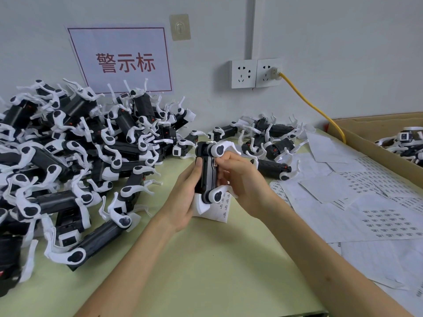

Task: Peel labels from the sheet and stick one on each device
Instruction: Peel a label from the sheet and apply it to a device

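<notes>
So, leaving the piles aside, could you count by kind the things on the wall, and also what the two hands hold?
Paper sign: 1
Adhesive hook: 1
White conduit: 1
Socket plates: 2
Yellow cable, plugged in: 1
Held device: 1
Label sheet under it: 1
Total: 8

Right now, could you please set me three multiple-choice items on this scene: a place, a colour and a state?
1. Where is the big pile of devices? A. on the table's left side B. in a drawer C. on the floor
2. What colour is the cable in the wall socket? A. red B. yellow C. blue
3. What state is the centre device in? A. lying loose B. boxed C. gripped by the left hand and right hand
Answers: 1 A, the heap fills that side; 2 B, it is plainly yellow; 3 C, both hands curl round it.
</notes>
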